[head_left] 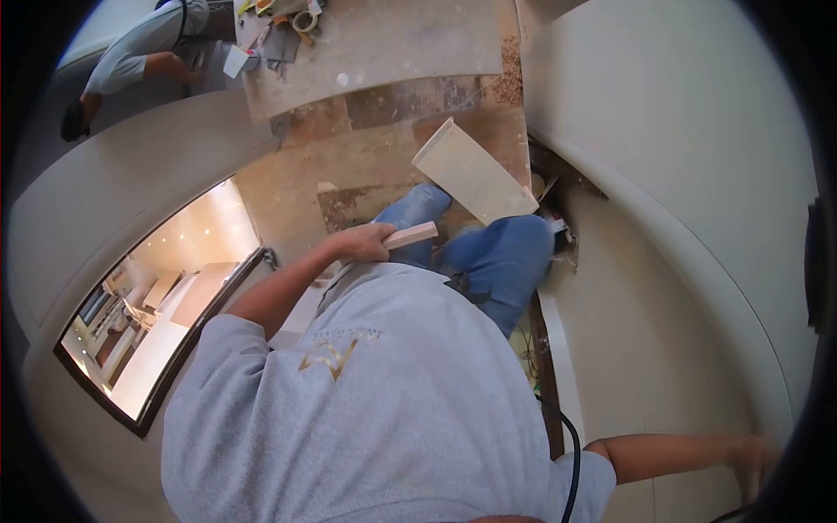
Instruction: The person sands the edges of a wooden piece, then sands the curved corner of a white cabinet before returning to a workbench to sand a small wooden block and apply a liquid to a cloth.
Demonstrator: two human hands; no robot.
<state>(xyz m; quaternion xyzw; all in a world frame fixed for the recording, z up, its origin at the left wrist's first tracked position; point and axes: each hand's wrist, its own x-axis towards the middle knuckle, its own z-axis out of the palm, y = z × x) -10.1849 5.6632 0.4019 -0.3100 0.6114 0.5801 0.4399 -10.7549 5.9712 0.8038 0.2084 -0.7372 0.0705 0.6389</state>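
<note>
My left hand [366, 241] is closed around a short, pale wooden strip [413, 235], holding it above my left thigh. The strip's free end points to the right, over my lap. Out to the far right reaches my right arm, with my right hand [751, 458] low near the pale wall. That hand is dim and smeared at the view's edge, so its fingers and anything in them cannot be made out. A pale, box-like wooden piece [478, 174] stands at a slant just beyond my knees.
A worn wooden table [410, 44] lies ahead, with a tape roll [305, 22] and tools at its left, and wood shavings [511, 74] at its right. Another person [144, 57] bends over at upper left. A dark-framed opening [166, 305] is left; a black cable [573, 444] hangs beside me.
</note>
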